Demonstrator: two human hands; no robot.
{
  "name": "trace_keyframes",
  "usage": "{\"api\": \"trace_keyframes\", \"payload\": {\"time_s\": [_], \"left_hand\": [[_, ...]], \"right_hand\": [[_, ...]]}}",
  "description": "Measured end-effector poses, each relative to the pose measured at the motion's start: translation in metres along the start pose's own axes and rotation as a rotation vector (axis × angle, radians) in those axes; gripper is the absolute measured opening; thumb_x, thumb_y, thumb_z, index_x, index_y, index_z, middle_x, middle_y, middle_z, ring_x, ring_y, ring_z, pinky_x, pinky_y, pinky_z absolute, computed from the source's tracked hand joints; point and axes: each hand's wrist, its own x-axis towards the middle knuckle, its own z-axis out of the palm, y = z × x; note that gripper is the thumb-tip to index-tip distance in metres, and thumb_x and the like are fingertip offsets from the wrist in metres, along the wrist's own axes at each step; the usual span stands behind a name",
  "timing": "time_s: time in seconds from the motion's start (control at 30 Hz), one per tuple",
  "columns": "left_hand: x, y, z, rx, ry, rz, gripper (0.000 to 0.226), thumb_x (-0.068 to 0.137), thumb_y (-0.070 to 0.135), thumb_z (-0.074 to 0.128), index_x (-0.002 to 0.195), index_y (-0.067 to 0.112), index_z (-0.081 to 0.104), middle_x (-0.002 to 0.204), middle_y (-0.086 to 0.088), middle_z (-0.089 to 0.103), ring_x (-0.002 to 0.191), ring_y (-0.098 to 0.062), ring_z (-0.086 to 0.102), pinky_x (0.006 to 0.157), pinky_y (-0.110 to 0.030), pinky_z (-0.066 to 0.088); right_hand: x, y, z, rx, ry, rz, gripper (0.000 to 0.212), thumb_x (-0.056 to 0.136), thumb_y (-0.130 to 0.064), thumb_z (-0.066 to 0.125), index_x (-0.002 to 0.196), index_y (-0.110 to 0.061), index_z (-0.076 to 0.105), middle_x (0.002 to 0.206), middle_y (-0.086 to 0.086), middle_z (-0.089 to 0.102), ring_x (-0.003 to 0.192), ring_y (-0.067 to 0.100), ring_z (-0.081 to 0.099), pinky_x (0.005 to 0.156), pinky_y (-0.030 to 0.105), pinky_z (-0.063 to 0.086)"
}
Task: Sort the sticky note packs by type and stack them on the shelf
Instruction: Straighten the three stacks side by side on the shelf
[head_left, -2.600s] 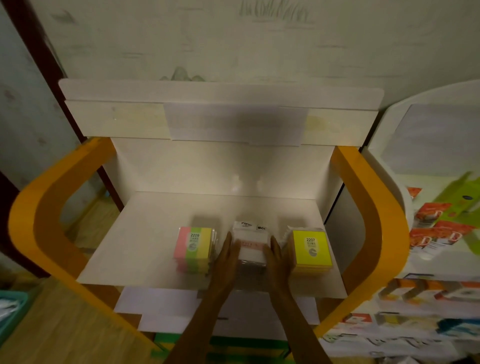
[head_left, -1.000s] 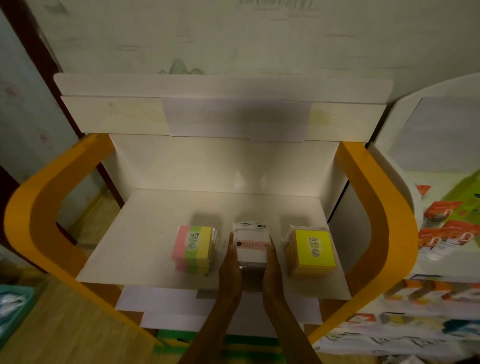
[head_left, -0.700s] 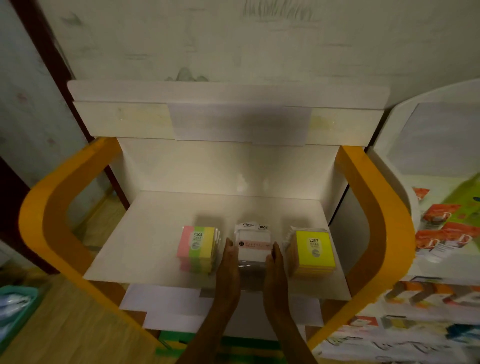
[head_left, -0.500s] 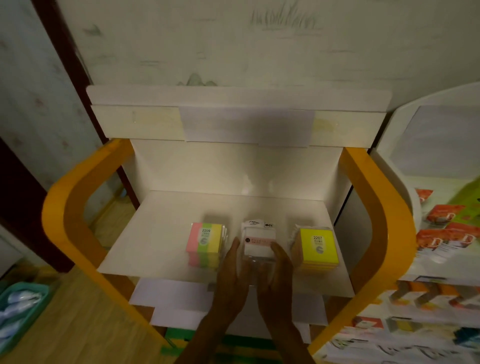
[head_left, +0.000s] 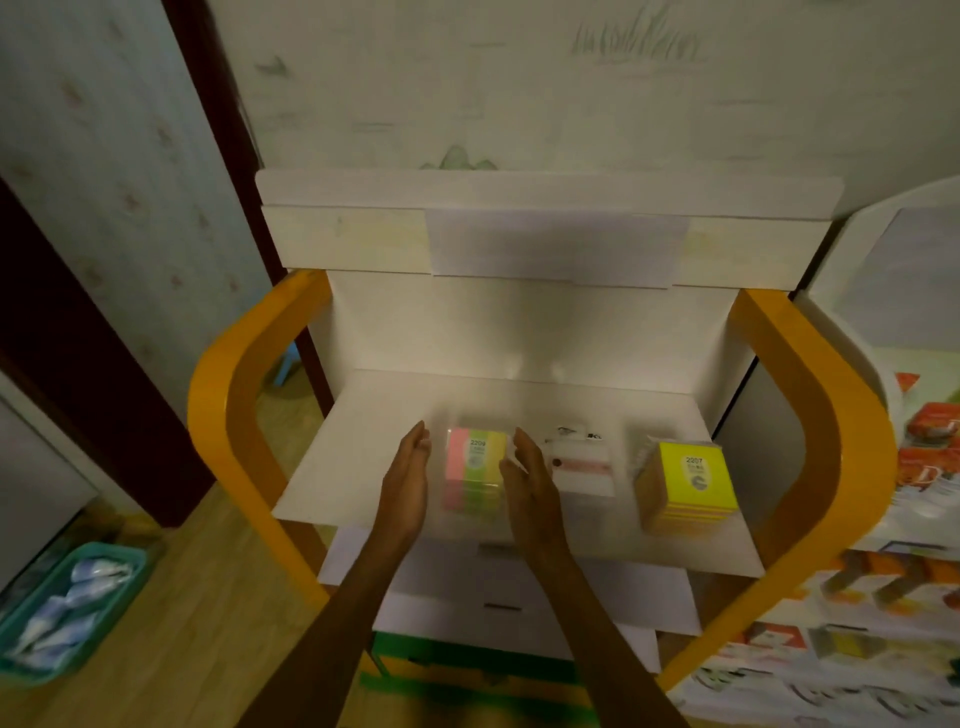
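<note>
On the white shelf (head_left: 363, 457), seen from my head camera, three stacks are sitting in a row: the pink-green-yellow pack (head_left: 475, 467) at 9 o'clock, the white pack (head_left: 582, 467) in the middle, the yellow pack (head_left: 688, 486) at 3 o'clock. I am holding my left hand (head_left: 405, 488) and right hand (head_left: 530, 488) flat-fingered and apart, flanking the pink-green-yellow pack; whether they are touching it, I cannot tell. At 8 o'clock a teal basket (head_left: 104, 623) is lying on the floor.

three stacks (head_left: 579, 470) in a row on shelf (head_left: 363, 441), hands (head_left: 408, 488) flanking leftmost
</note>
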Motion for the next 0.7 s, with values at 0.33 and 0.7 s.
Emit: {"api": "trace_keyframes", "payload": {"time_s": [0.33,0.7], "left_hand": [[0.049,-0.028,-0.005,-0.048,-0.276,-0.106,0.049,0.099,0.043,0.034,0.144,0.025,0.036,0.148,-0.005,0.04,0.131,-0.023,0.044,0.109,-0.048,0.037],[0.028,-0.034,0.016,-0.261,-0.435,-0.292,0.079,0.079,0.08,0.04,0.145,0.037,0.032,0.15,0.011,0.036,0.138,-0.015,0.034,0.114,-0.05,0.03]], "right_hand": [[0.015,0.012,0.039,-0.085,0.2,0.152,0.05,0.096,-0.034,0.052,0.143,-0.033,0.036,0.145,0.004,0.04,0.129,0.025,0.046,0.106,0.046,0.041],[0.016,0.034,0.048,0.09,0.189,0.367,0.048,0.097,-0.048,0.04,0.136,-0.021,0.047,0.138,0.008,0.052,0.12,0.023,0.054,0.094,0.041,0.051]]}}
